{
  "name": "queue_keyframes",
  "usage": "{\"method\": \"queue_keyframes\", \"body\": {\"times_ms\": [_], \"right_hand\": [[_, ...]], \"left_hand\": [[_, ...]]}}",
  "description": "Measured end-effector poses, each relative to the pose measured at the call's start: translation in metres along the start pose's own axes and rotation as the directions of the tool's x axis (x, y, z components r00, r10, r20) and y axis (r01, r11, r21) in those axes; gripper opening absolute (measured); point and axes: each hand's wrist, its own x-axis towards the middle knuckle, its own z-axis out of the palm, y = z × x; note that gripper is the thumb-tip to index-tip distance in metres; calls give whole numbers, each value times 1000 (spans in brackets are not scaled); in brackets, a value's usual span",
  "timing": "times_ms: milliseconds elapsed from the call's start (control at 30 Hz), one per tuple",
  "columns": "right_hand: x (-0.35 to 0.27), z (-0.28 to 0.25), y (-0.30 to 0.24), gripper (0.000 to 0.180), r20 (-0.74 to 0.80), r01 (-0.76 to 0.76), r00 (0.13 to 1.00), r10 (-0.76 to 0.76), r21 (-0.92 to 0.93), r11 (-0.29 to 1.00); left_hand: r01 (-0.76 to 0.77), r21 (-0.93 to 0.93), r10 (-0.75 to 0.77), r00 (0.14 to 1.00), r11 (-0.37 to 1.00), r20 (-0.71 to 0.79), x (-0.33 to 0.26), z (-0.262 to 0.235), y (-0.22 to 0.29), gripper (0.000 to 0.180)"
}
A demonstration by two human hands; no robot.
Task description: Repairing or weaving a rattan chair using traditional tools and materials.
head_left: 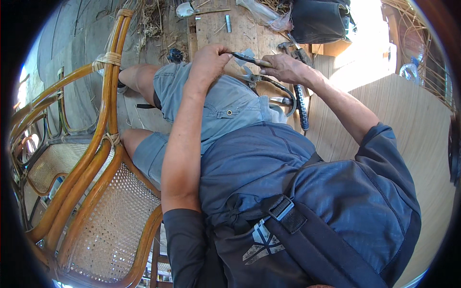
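Observation:
I sit with my knees up, in denim shorts and a blue shirt. My left hand pinches the dark metal end of a small knife-like tool. My right hand grips the tool's tan wooden handle from the other side. The tool lies level between both hands, above my lap and near the edge of a wooden bench. A pale scrap shows just behind the blade; I cannot tell what it is. Pliers lie just below my hands.
A rattan chair with a woven cane seat stands close on my left. A black-gripped hammer lies by my right forearm. On the bench are a dark bag, a plastic bag and small metal parts. A plywood sheet and a plastic bottle are on the right.

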Motion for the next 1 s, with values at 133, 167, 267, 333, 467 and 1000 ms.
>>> {"method": "queue_keyframes", "body": {"times_ms": [133,167,267,333,467,1000], "right_hand": [[9,7,25,37,-81,16,997,-18,-27,999],[10,11,29,37,-89,10,996,-12,-24,1000],[11,17,30,32,-359,-110,931,70,-93,990],[12,21,31,32,-458,-163,887,59,-191,968],[26,19,16,34,-777,32,552,-303,-343,939],[70,22,-11,15,-560,317,828,4,474,821]], "left_hand": [[152,-253,-164,986,955,-24,10,12,-1,18],[146,-249,-156,988,957,-19,13,15,-3,18],[155,-226,-169,985,962,-43,19,18,-7,15],[208,-392,-228,974,896,-6,17,19,-2,14],[159,-372,-175,985,915,-10,14,15,2,15],[233,-661,-307,952,713,4,0,4,14,21]]}}
